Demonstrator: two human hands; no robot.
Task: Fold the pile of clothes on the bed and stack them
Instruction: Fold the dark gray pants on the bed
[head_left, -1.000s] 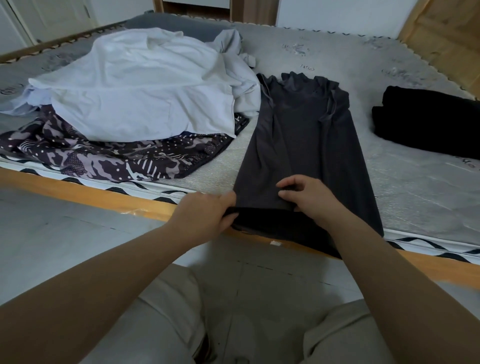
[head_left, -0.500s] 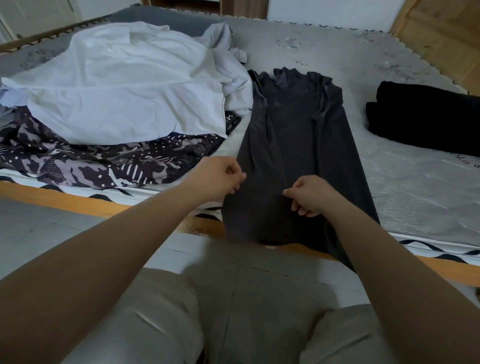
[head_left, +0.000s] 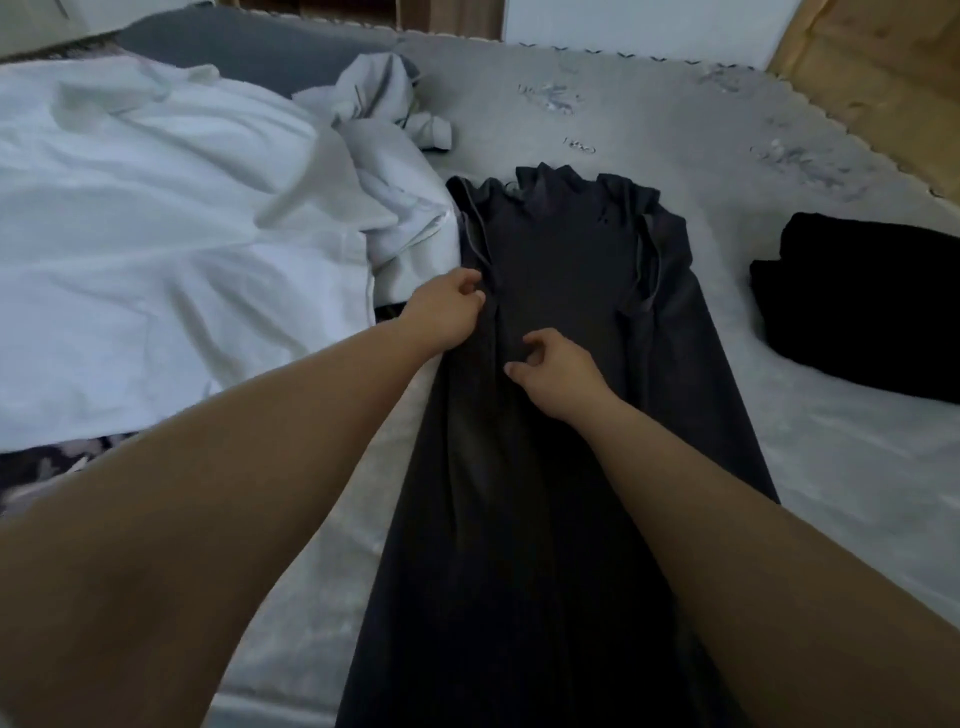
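A long dark grey garment (head_left: 571, 260) lies flat down the middle of the bed, its ruffled top end farthest from me. My left hand (head_left: 447, 312) pinches the fabric at the garment's left edge, fingers curled. My right hand (head_left: 556, 374) sits just right of it and a little nearer, with curled fingers and thumb pinching the cloth near the garment's middle. Both arms reach forward over the lower half of the garment. A folded black garment (head_left: 857, 301) lies apart at the right.
A large white garment (head_left: 156, 234) is spread over the pile at the left, with a crumpled light grey piece (head_left: 379, 88) behind it and a camouflage-patterned cloth (head_left: 41, 462) underneath. The grey mattress (head_left: 649, 119) stretches beyond. Wooden panelling (head_left: 883, 78) stands at the far right.
Both hands have moved from the garment's near hem at the bed edge forward to its middle. The view has moved in over the bed.
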